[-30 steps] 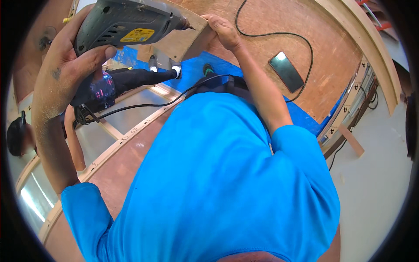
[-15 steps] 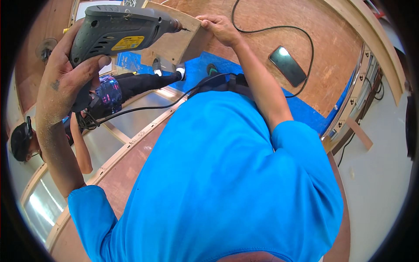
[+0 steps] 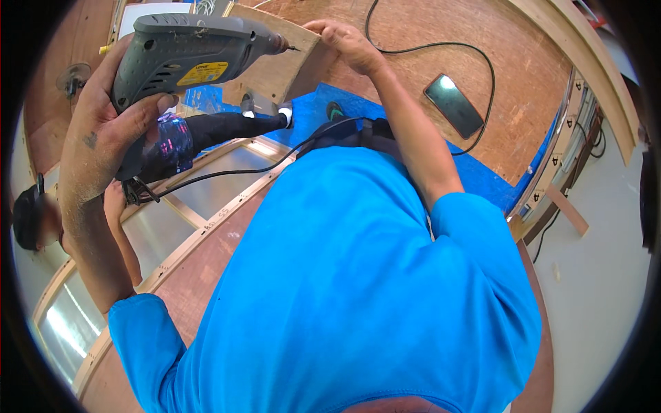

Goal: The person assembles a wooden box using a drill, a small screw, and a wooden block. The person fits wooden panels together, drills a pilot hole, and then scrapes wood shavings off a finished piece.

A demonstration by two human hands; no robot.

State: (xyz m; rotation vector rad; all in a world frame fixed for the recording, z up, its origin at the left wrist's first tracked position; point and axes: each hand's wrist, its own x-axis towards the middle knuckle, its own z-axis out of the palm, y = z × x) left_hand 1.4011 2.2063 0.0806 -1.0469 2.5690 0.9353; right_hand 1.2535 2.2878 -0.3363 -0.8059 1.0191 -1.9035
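Observation:
My left hand (image 3: 113, 113) is closed round the handle of a grey corded drill (image 3: 200, 51), held up with its thin bit pointing right. The bit's tip is near the upper right part of a wooden board (image 3: 292, 51) with a curved edge; whether it touches the board cannot be told. My right hand (image 3: 348, 45) is at that board's right corner, its fingers bent over the edge. Sawdust clings to my left wrist. A black power cord (image 3: 227, 174) runs from the drill's handle toward my waist.
A phone (image 3: 454, 104) lies on the plywood surface (image 3: 413, 65), with a black cable (image 3: 475, 47) looping round it. Another person (image 3: 34, 217) in a dark cap is on the left, beside a wooden frame (image 3: 200, 234). Blue sheeting (image 3: 313, 103) covers part of the floor.
My right thumb has lifted slightly and the fingers have shifted a little at the board's corner. The drill has barely moved. The other person's head and arm have shifted.

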